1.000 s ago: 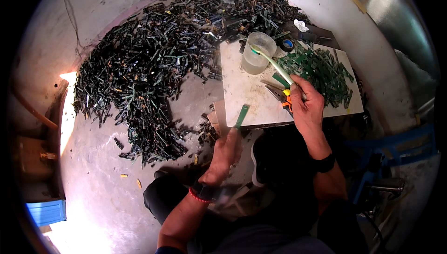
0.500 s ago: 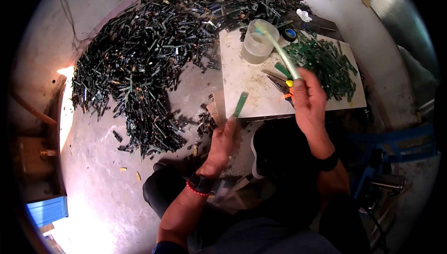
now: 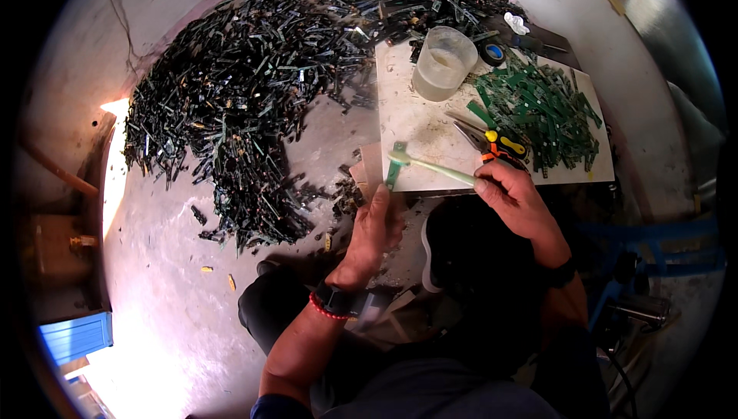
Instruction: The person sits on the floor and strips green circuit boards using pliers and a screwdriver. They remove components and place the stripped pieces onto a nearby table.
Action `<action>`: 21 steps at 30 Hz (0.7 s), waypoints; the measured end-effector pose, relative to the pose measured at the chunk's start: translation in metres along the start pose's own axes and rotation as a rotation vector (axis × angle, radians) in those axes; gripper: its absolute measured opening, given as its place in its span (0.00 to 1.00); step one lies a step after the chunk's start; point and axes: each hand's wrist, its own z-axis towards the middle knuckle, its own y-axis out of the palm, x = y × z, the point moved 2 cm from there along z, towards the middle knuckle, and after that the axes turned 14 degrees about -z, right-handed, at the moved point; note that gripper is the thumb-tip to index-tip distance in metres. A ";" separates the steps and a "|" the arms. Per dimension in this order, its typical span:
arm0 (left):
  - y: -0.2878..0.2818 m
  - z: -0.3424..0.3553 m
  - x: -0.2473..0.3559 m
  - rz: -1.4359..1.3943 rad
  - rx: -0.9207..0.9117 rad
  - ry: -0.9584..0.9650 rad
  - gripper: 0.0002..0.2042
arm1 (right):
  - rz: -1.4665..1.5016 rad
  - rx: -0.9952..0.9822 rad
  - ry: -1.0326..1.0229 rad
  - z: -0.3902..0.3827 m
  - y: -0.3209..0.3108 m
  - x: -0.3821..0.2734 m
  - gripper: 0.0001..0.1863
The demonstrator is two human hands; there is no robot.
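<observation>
Head view: upright at the white board's (image 3: 419, 131) eleven o'clock, a translucent tub (image 3: 441, 73) with liquid in its lower part. Toward eight o'clock of the whole view, a blue box (image 3: 77, 337), contents hidden.

Pinches a green strip (image 3: 393, 176) by its near end in the left hand (image 3: 375, 228), over the board's eight o'clock corner. Grasps a pale green brush (image 3: 442, 171) by the handle in the right hand (image 3: 516, 197), near six o'clock, with its bristle end pointing to nine and lying across the strip; cannot tell contact for certain.

Shows, between right hand and tub, pliers (image 3: 470, 138) and a yellow-and-black handle (image 3: 509, 143), both in the way. Adds a pile of green strips (image 3: 542, 115) at three o'clock, a roll of black tape (image 3: 491, 54) at twelve and a crumpled white scrap (image 3: 516, 24) past one. Spreads a large heap of dark strips (image 3: 238, 111) over the floor, from nine to twelve o'clock, with yellow pieces (image 3: 231, 282) nearer eight and brown card (image 3: 370, 167) just beside the board.
</observation>
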 end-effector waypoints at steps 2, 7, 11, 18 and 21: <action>0.002 0.000 0.002 -0.007 -0.014 -0.012 0.23 | -0.040 -0.072 0.032 -0.002 0.003 0.007 0.09; 0.000 0.003 -0.001 -0.151 -0.047 -0.090 0.22 | -0.086 -0.092 0.072 0.001 0.008 0.012 0.09; -0.003 0.005 -0.001 -0.244 -0.043 -0.140 0.21 | -0.140 -0.108 0.080 0.002 0.012 0.016 0.09; -0.001 0.004 0.001 -0.366 -0.073 -0.226 0.20 | -0.184 -0.254 0.059 0.002 0.012 0.012 0.11; -0.002 0.004 0.001 -0.416 -0.085 -0.228 0.19 | -0.194 -0.307 0.036 0.002 0.010 0.013 0.11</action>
